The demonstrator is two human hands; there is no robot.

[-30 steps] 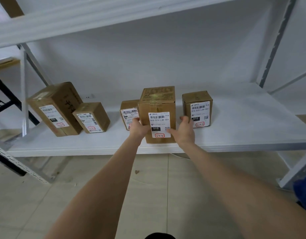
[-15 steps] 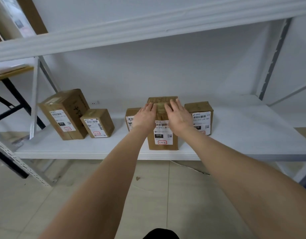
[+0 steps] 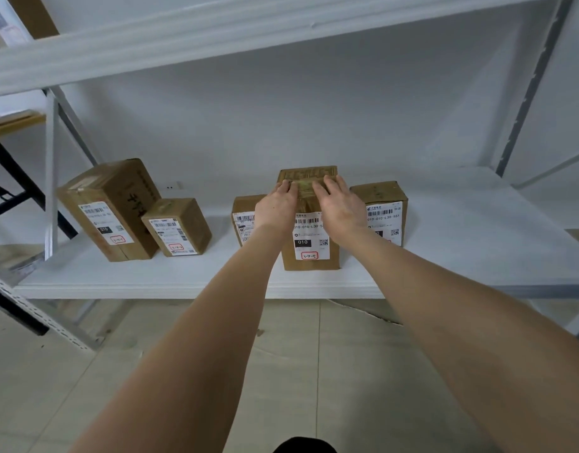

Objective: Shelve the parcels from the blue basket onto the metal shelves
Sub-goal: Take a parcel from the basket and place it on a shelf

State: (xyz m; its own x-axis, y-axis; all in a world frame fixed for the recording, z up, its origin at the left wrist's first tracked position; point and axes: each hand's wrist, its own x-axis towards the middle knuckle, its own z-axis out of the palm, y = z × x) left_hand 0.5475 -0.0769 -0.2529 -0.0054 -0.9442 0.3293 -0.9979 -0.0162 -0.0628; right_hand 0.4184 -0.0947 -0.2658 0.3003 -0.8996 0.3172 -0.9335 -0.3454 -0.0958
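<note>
Cardboard parcel [image 3: 311, 253] near shelf [image 3: 183, 284] edge | left hand [image 3: 276, 209], right hand [image 3: 342, 209]: fingers [image 3: 331, 185] flat atop

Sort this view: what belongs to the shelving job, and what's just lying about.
Job:
- tall parcel, with left hand and right hand flat on top
- big parcel, small parcel, half-hidden parcel, right parcel
- metal shelf

Lying about:
- black-legged table
- brown board

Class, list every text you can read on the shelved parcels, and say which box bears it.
"010-010-L30-551": label on the right box.
"010", "3-4-5": label on the middle box.
"010": tag on the tall left box.
Other print: too small or blurred.
</note>
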